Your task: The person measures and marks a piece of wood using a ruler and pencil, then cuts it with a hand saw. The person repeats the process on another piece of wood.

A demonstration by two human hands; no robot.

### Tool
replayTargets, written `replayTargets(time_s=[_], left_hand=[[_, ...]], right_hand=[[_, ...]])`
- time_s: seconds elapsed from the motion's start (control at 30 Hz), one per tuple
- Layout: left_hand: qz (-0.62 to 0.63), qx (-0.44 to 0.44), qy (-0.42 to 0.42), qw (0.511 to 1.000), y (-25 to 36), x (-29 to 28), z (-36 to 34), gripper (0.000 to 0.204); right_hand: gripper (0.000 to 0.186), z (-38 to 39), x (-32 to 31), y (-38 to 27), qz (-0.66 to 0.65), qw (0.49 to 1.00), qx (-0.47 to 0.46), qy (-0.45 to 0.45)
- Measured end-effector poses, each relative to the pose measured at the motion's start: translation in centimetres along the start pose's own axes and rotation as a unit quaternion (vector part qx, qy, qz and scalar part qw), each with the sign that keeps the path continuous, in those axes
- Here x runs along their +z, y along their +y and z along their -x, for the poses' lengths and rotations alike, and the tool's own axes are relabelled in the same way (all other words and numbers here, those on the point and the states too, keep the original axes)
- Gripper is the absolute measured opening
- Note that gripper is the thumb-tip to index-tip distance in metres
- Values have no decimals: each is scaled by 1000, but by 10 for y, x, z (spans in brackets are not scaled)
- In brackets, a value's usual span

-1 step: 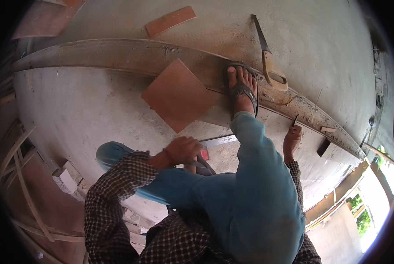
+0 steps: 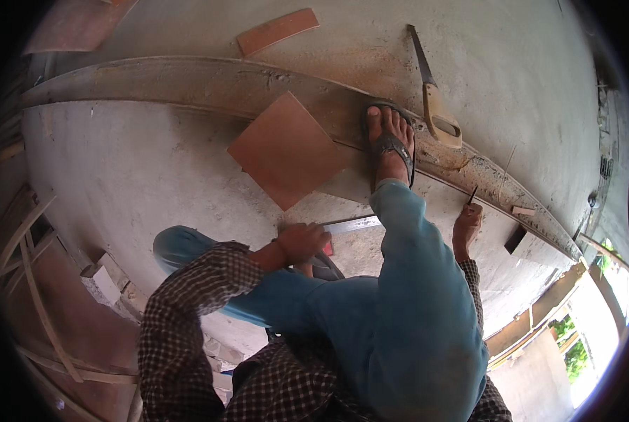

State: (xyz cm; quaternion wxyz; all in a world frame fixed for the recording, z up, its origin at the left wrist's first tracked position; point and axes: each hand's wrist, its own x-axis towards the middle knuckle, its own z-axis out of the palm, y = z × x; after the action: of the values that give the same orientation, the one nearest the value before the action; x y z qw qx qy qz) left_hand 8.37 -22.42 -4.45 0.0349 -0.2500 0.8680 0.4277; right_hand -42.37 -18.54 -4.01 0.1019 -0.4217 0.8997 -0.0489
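Observation:
My left hand [image 2: 302, 241] has curled fingers beside the near end of a metal straightedge [image 2: 351, 224] with a red part; I cannot make out what it grips. My right hand [image 2: 467, 224] is closed on a thin dark tool [image 2: 474, 193] at the lower edge of a long, dirty board [image 2: 441, 158]. My sandalled foot [image 2: 392, 144] presses on that board, left of my right hand. A reddish square panel [image 2: 286, 151] lies left of the foot, overlapping the board.
A handsaw [image 2: 437, 116] lies above the board, right of the foot. A small reddish strip [image 2: 278, 32] and a larger piece [image 2: 75, 24] lie farther up. Loose wooden strips [image 2: 40, 302] and pale blocks [image 2: 103, 281] are at the left. A bright opening [image 2: 602, 323] shows at the right.
My left hand has moved slightly down and to the right. The whole view has shifted a little; my right hand stays closed at the board's edge.

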Motion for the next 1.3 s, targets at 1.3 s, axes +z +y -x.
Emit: replayTargets(time_s=[1.3], left_hand=[[141,-153,33,978,-8,-69,42,61]], right_hand=[[20,-62,-58,-305,-148,924,-342,-87]])
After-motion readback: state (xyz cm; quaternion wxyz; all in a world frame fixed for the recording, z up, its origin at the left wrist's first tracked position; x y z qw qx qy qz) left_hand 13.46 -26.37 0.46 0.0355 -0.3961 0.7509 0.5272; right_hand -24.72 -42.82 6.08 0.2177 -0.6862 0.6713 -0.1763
